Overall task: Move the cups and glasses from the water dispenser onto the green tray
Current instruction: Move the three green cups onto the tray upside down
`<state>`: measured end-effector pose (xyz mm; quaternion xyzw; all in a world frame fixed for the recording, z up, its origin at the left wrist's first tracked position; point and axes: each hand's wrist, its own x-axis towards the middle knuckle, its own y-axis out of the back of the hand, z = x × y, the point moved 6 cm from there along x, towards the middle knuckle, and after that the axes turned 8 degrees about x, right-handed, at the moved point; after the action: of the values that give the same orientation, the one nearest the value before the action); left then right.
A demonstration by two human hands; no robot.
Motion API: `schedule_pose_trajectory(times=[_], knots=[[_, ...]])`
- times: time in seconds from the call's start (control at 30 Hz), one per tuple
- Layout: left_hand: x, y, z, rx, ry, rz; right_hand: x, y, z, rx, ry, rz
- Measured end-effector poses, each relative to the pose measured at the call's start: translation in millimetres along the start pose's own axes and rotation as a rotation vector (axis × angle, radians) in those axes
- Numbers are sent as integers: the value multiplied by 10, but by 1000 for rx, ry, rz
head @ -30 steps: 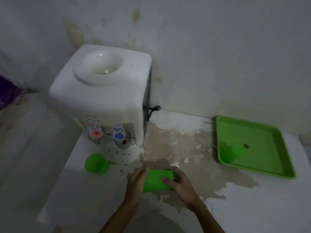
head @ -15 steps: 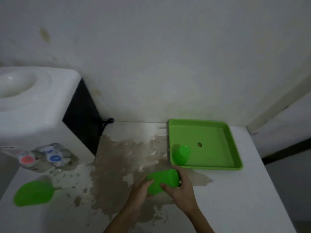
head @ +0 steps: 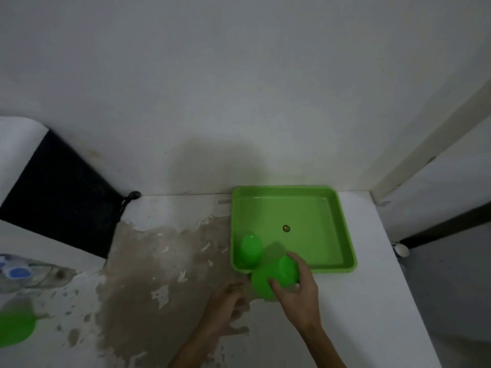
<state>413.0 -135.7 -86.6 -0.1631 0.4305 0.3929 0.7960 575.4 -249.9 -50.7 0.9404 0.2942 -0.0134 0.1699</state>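
Gripping the green cup (head: pixel 276 278), tilted over the green tray (head: pixel 345 235) near rim, are right-hand fingers (head: pixel 276 285); the left hand (head: pixel 228 301) hangs open.

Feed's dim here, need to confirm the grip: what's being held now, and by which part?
The right hand holds a green cup by its side wall, near the green tray front edge. The left hand holds nothing.

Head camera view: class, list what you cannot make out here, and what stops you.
- Water dispenser: cut off by the left edge.
- Green cup on the counter: blurred, cropped at the left edge.
- Held cup: partly covered by the right hand.
- Dark speck in the tray: too small.
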Motion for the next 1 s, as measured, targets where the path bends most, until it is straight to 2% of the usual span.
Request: schedule_pose_trajectory(times=[0.17,0.4,0.7,1.0], knots=[[212,235,149,22,-42,96,382,-56,-159,-111,130,-14],[447,304,384,192,-268,202,738,-52,-115,-267,169,-2],[582,-131,688,399,-456,42,738,-143,163,-342,179,-39],[625,-179,673,458,-493,47,729,-169,201,-402,166,-55]])
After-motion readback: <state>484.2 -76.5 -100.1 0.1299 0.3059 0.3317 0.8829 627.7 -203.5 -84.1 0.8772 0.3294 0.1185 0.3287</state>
